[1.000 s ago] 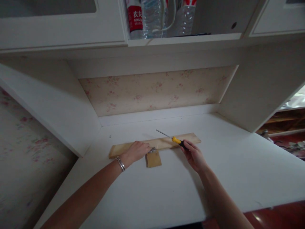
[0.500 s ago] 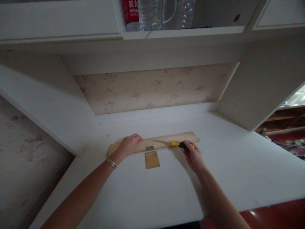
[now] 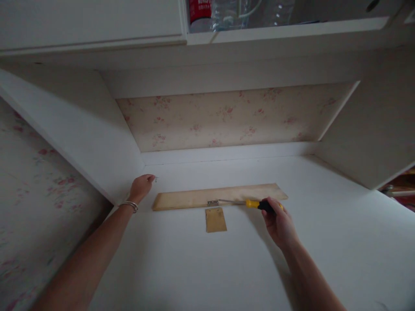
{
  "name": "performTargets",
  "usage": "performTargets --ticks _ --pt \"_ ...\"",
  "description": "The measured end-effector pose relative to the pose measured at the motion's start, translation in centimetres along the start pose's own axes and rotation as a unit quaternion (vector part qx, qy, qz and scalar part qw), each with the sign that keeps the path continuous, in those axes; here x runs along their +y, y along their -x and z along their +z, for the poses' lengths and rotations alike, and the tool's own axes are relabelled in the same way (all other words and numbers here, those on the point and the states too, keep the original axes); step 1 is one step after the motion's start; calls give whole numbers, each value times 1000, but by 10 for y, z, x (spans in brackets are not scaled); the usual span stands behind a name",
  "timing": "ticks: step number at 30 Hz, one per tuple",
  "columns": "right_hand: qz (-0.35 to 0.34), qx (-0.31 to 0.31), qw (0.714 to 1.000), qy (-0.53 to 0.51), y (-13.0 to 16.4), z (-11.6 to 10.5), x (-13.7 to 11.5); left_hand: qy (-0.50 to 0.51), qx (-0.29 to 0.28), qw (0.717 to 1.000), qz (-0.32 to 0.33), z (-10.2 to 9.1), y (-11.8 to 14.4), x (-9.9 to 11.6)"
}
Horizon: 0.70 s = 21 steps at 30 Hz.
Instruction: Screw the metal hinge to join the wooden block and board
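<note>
- Screwdriver: it has a yellow and black handle and lies nearly flat along the front edge of the long wooden strip, with its metal shaft pointing left toward the small metal hinge.
- The shaft tip sits at or just beside the hinge; whether it is seated in a screw is too small to tell.
- The right hand is clenched around the black end of the screwdriver handle, with the forearm coming in from the lower right.
- The hinge lies at the strip's front edge, about at the middle of its length, directly above the small wooden block.
- The block lies flat on the white desk top, just in front of the strip and close to the hinge.
- The left hand is off to the left of the strip, near the corner where the desk meets the white side panel. Its fingertips pinch at a tiny dark thing, a small screw by the look of it, though it is too small to be sure.
- A metal bracelet sits on the left wrist.
- Behind the desk there is a floral back wall.
- On the shelf above stand water bottles, one with a red label.
</note>
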State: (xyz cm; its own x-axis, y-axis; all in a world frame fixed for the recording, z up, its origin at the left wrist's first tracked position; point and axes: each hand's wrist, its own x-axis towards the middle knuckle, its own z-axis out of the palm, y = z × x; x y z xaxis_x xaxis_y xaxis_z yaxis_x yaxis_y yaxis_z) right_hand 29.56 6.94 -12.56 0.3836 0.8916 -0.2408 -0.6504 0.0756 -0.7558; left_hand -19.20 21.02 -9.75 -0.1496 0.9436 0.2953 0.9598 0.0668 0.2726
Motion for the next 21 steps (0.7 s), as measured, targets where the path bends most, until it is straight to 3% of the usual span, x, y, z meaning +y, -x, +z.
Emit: performTargets --ticks 6,14,21 --pt "6 11 1000 0 1 3 3 -52 -8 998 -41 19 -1 -27" --pt "9 16 1000 1 -1 3 7 -63 -30 996 -52 35 0 -29" --pt "-19 4 1000 4 1 7 8 -55 -48 997 -31 34 -2 -33"
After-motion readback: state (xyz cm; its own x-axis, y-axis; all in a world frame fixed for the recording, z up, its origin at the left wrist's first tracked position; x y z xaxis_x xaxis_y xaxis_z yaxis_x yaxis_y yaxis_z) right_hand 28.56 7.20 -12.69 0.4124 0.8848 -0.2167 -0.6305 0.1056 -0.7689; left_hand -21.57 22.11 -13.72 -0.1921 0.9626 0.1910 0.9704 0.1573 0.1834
